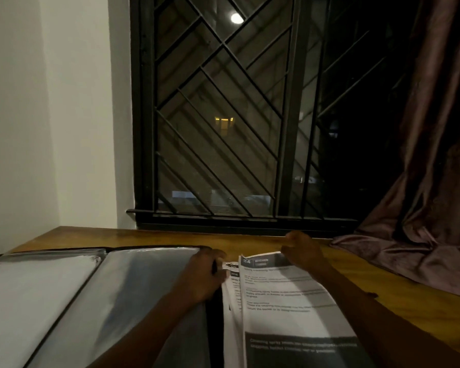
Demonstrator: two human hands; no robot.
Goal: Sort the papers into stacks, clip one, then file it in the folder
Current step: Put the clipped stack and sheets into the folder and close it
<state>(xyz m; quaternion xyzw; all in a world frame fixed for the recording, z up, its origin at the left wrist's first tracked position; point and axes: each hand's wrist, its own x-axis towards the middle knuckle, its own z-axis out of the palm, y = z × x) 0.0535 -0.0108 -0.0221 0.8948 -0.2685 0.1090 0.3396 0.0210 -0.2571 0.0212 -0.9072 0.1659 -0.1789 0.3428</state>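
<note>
An open folder (64, 282) with shiny plastic sleeves lies flat on the wooden table (398, 293), filling the left half. To its right sits a pile of printed papers (284, 309). My right hand (303, 251) grips the far top edge of the uppermost sheet, whose far edge lifts slightly off the pile. My left hand (205, 274) rests at the folder's right edge beside the papers, fingers curled around a small dark thing that looks like a clip (215, 266); most of it is hidden by the fingers.
A barred window (223, 115) stands right behind the table, dark outside. A brown curtain (422, 195) hangs at the right and spills onto the table's far right corner. A white wall (51, 115) closes the left side.
</note>
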